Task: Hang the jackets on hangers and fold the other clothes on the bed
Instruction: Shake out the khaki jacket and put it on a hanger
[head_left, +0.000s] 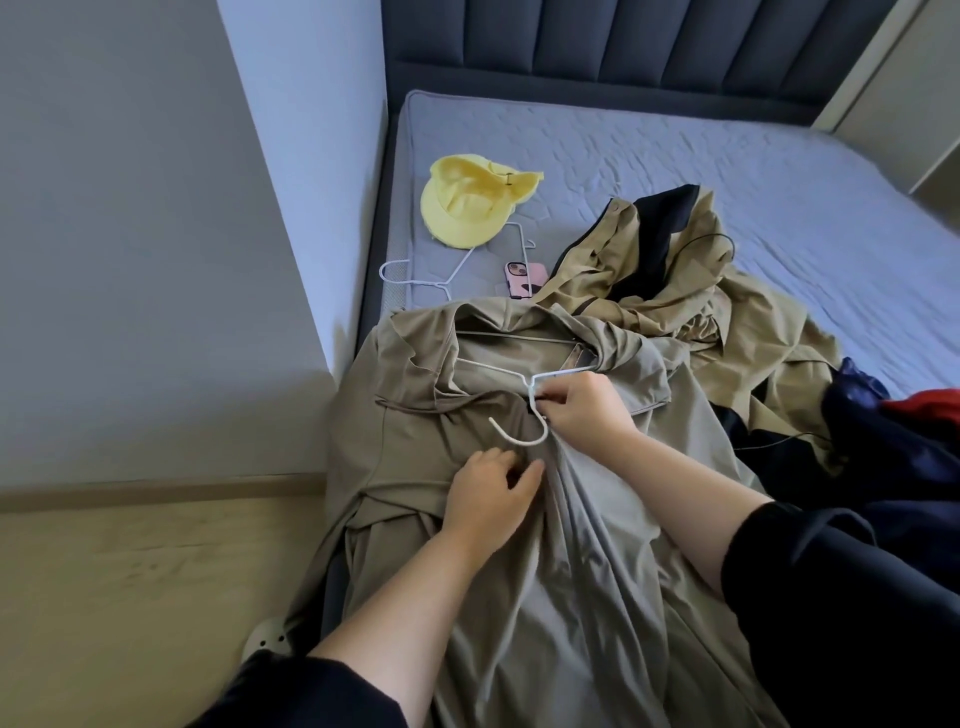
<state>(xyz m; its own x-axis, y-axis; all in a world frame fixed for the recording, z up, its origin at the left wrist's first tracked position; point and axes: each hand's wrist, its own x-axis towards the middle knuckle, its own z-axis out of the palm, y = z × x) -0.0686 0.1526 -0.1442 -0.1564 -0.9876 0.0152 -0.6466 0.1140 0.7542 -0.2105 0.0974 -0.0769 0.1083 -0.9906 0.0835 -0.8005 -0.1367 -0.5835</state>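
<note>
Jacket (571, 545), taupe, lies front-up over the near corner of the bed (727, 171), hem toward the camera, one side hanging off the edge above the floor (130, 571). Left grip (493, 493) is curled on the jacket front and pinches a fold of it. Right grip (587, 410) is just beyond, pinching the neck of a white hanger (519, 441); the hanger arms sit inside the collar, hook lying on the fabric. Dark clothes (909, 452) are heaped to the right. A tan jacket (675, 291) with black lining lies crumpled behind. Farther: pink phone (524, 278), spare hanger (462, 265), yellow cap (467, 202) on the bare mattress, then the headboard (623, 52).
</note>
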